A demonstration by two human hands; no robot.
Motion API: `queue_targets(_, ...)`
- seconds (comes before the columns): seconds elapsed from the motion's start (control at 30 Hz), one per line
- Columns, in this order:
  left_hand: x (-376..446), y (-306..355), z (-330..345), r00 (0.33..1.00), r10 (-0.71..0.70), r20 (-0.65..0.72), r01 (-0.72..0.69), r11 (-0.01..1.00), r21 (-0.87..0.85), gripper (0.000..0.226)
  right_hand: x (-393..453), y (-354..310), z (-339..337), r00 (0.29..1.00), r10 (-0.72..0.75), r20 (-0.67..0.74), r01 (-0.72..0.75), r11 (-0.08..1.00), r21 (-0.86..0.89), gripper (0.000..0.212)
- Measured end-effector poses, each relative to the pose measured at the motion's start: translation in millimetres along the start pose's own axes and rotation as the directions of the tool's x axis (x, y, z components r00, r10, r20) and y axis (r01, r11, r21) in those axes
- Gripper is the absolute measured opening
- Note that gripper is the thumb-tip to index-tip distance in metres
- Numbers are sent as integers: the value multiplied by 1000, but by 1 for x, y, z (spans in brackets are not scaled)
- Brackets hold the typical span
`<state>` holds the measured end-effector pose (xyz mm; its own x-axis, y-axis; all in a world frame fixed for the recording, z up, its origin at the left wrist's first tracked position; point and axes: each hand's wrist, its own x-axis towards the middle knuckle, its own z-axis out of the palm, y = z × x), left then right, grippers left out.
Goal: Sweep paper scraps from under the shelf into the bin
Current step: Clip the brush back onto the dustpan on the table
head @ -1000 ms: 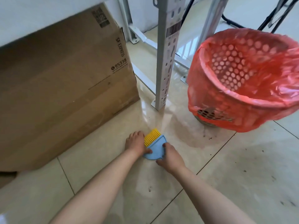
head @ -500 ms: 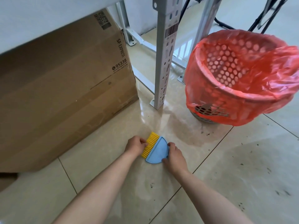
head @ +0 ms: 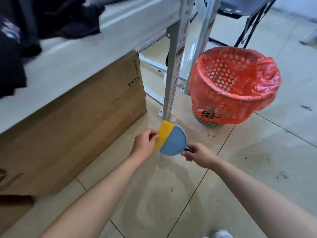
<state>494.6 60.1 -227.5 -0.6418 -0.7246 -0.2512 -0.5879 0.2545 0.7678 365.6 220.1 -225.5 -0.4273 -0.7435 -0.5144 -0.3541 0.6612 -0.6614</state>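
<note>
A small yellow brush (head: 43, 134) is pinched in my left hand (head: 145, 143), its bristles pressed against a blue half-round dustpan (head: 173, 142). My right hand (head: 199, 154) grips the dustpan's short dark handle. Both are lifted off the tiled floor, in front of the white shelf leg (head: 173, 79). The bin (head: 229, 86), a perforated basket lined with a red plastic bag, stands to the right, past the leg. I cannot see any paper scraps in the dustpan from here.
A large cardboard box (head: 68, 134) lies under the white shelf (head: 77, 48) on the left. Dark clothes (head: 51, 19) sit on the shelf. A folding chair (head: 247, 18) stands behind the bin. Dark specks dot the floor (head: 257, 160) at right. My white shoe (head: 223, 234) shows at the bottom.
Both hands have lifted the brush and dustpan off the floor and the view has risen and pulled back, so the shelf top now shows.
</note>
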Motion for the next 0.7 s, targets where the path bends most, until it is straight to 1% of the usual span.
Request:
queue_targets(0.03,-7,6,-8,999,34,5,-34,998,-62,12,-15,-16,-15,1000,-22,-13,21,998,-65,26)
queue_targets(0.07,-13,13,-16,998,68,6,-66,989,-134,9,-29,-32,-30,998,-38,-50,32,991,-129,28)
queue_targets(0.13,-23,29,-30,992,123,-14,-123,962,-245,7,-55,-59,-59,985,-84,-150,48,971,-233,18)
queue_targets(0.2,-33,52,-45,985,170,-14,-167,940,-297,10,-79,-85,-88,948,-130,-290,40,954,-297,18)
queue_targets(0.27,-36,82,-57,966,259,11,-243,919,-311,21,-94,-105,-119,900,-156,-408,24,950,-310,19)
queue_targets(0.33,-35,117,-65,939,339,53,-312,909,-278,26,-98,-115,-152,860,-148,-489,1,958,-288,22)
queue_targets(0.43,-21,175,-69,896,441,60,-425,888,-174,14,-92,-116,-201,779,-160,-606,17,972,-236,36)
queue_targets(0.47,-14,193,-71,882,468,48,-458,878,-139,10,-90,-116,-216,757,-168,-631,24,973,-230,36)
queue_targets(0.5,-5,215,-71,867,497,26,-491,863,-114,9,-87,-114,-236,734,-180,-655,37,973,-226,30)
queue_targets(0.57,17,258,-68,842,540,-25,-540,838,-77,10,-82,-111,-278,692,-214,-690,75,971,-226,23)
queue_targets(0.7,73,333,-47,819,561,-121,-556,828,69,12,-59,-101,-366,607,-239,-758,160,971,-178,25)
